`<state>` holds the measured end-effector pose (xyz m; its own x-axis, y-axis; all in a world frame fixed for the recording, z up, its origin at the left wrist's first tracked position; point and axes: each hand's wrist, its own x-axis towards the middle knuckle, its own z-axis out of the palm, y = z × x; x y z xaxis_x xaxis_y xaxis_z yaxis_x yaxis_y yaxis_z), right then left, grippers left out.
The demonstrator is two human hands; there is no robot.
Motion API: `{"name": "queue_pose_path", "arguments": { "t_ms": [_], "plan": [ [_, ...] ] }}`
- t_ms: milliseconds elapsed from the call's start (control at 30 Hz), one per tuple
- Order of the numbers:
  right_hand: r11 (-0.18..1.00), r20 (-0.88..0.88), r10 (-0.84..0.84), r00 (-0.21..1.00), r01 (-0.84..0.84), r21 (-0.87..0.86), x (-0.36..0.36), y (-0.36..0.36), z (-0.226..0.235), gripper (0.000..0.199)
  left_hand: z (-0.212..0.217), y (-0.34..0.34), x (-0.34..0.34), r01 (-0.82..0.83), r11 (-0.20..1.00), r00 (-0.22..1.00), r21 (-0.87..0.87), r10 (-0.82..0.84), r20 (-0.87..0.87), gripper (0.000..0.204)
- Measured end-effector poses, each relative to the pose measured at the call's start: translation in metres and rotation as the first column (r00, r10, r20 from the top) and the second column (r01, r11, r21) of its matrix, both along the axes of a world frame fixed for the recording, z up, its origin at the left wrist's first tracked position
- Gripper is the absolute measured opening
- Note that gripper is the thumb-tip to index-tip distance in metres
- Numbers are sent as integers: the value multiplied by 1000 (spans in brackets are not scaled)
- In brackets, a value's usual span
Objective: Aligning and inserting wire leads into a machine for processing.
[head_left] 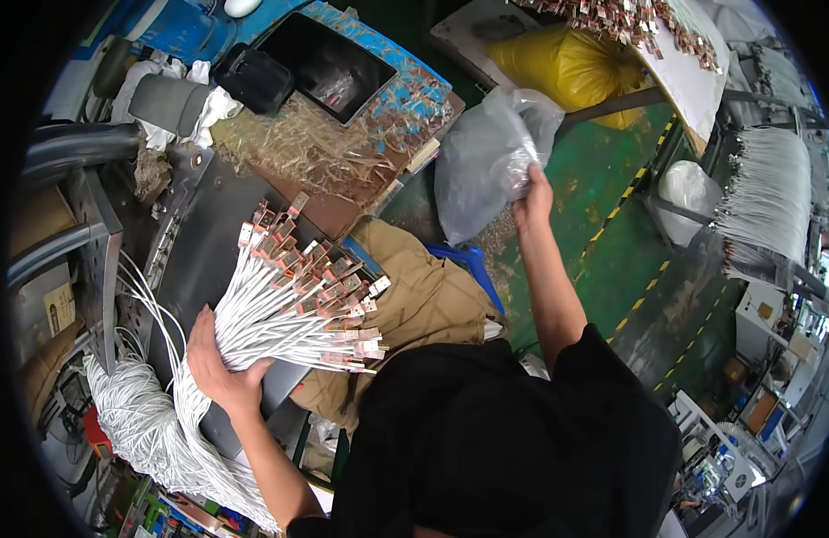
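A thick bundle of white USB cables (pixel 275 318) lies over the dark metal surface at my left, its metal plugs with copper-coloured parts fanned out toward my lap. My left hand (pixel 222 363) is closed around the bundle behind the plugs, thumb on the near side and fingers on the far side. The cables run on below that hand into a large coiled heap (pixel 145 421). Out to the right, my right hand (pixel 534 199) pinches the edge of a translucent plastic bag (pixel 477 166), which hangs beside the bench; its contents, if any, I cannot make out.
On the littered workbench (pixel 298 170) lie a dark tablet-like screen (pixel 329 67) and a black pouch (pixel 253 79). A yellow sack (pixel 567 67) stands beyond the bag. More plugs cover a white table (pixel 684 81) at the far right; white cables hang from a rack (pixel 764 197).
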<state>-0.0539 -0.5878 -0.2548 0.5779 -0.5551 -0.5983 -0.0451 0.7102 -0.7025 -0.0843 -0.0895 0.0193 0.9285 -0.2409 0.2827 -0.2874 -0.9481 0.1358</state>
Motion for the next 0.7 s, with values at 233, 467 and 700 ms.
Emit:
{"name": "queue_pose_path", "arguments": {
  "t_ms": [233,467,700],
  "plan": [
    [985,-254,46,966,-2,172,-23,117,-48,28,1,0,0,-8,1000,1000,6,8,-8,99],
    [852,-282,517,808,-456,258,-36,132,-80,28,-1,1,-1,-4,1000,1000,7,4,-6,100],
    [42,-473,850,233,-925,-379,-21,104,-72,57,0,2,-1,-2,1000,1000,14,2,4,100]
  ]
}}
